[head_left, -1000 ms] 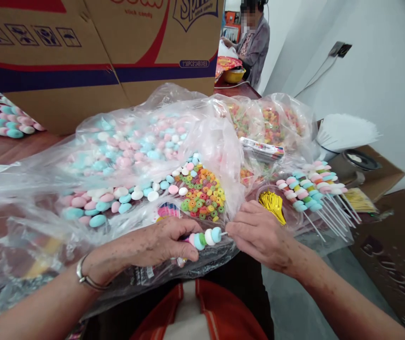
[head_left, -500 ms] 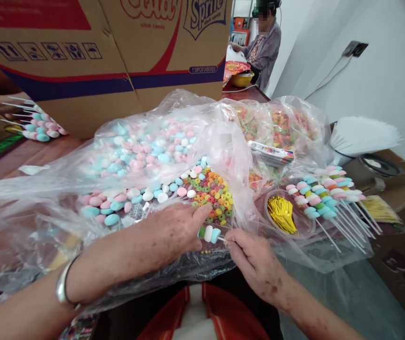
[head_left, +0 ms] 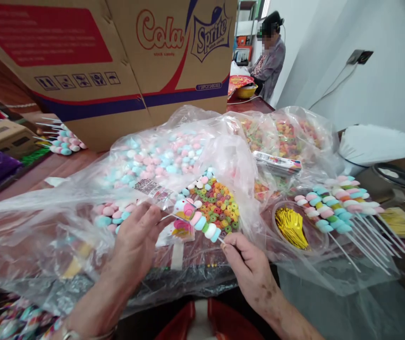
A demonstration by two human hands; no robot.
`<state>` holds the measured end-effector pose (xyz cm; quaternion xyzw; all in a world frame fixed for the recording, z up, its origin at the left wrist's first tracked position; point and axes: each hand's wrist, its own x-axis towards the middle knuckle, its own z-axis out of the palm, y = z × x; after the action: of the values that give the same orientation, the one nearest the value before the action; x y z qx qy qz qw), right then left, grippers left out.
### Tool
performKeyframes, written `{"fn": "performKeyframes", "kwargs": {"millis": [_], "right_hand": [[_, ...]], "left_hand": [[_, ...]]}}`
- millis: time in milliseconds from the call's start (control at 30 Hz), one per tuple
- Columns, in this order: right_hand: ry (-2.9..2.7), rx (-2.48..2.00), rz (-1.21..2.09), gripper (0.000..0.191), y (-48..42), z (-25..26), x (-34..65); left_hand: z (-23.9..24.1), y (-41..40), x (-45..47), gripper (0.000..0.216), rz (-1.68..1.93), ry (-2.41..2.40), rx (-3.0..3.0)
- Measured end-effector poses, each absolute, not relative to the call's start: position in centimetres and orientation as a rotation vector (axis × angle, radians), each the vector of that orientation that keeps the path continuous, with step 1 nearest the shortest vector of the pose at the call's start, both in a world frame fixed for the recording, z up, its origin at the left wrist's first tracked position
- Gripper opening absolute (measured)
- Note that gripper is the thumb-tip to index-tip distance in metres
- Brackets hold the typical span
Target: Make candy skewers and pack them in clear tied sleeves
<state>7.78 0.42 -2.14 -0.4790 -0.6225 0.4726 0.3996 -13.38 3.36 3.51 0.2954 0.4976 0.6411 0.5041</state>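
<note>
My right hand (head_left: 250,264) pinches the stick of a candy skewer (head_left: 204,226) threaded with pink, blue, white and green candies. It points up and left over the ring candies. My left hand (head_left: 137,241) has its fingers closed at the edge of a clear printed bag (head_left: 181,230) with pink and yellow pictures. The skewer's far end meets this bag; I cannot tell whether it is inside or behind it. Beyond the hands lie colourful ring candies (head_left: 220,200) and pastel oval candies (head_left: 117,212) on clear plastic sheeting (head_left: 46,231).
Finished skewers (head_left: 330,203) lie at the right beside a tub of gold twist ties (head_left: 291,229). White sticks (head_left: 375,141) stand in a container behind. A large carton (head_left: 174,71) blocks the back left. Another person (head_left: 269,61) works at the far end.
My left hand has moved left, away from the skewer's candies, and now has the clear printed bag at its fingers. More of the skewer shows. My right hand keeps its pinch; the view has shifted.
</note>
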Motion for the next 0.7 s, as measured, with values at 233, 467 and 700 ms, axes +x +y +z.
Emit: {"fn": "performKeyframes", "kwargs": {"millis": [233,467,700], "right_hand": [[-1.718,-1.151,1.165,0.024,-0.2,-2.1,6.9],[-1.831,-1.168,0.906,0.024,0.2,-2.4,6.9],[-1.917,-1.212,0.098,0.021,1.0,-2.9,5.4]], "left_hand": [[4.8,6.2,-10.9,0.018,1.632,1.016,0.345],[3.7,8.0,-9.8,0.012,1.558,0.82,0.346],[2.8,8.7,-7.8,0.009,1.597,0.763,0.319]]}}
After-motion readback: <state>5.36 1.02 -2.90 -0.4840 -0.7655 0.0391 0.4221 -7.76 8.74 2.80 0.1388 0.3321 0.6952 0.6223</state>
